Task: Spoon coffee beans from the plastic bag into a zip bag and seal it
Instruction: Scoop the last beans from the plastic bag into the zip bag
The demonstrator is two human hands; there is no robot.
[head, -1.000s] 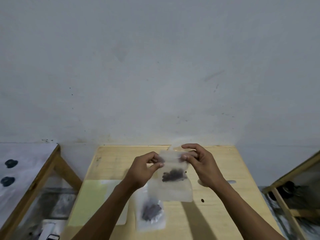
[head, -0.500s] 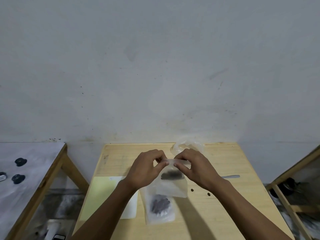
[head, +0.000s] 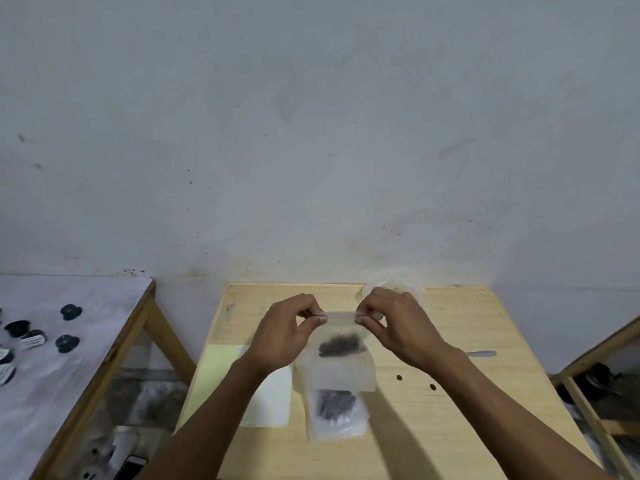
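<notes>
Fingertips of left hand point(head: 284, 336) and right hand point(head: 398, 325) pinch zip bag point(head: 337, 355) top corners; beans point(head: 341, 345) hang below.

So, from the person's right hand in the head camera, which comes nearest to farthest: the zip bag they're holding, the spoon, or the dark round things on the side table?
1. The zip bag: the right hand pinches its top right corner.
2. The spoon: on the wooden table, just past the right wrist.
3. The dark round things: far left, on the white-covered side table.
</notes>
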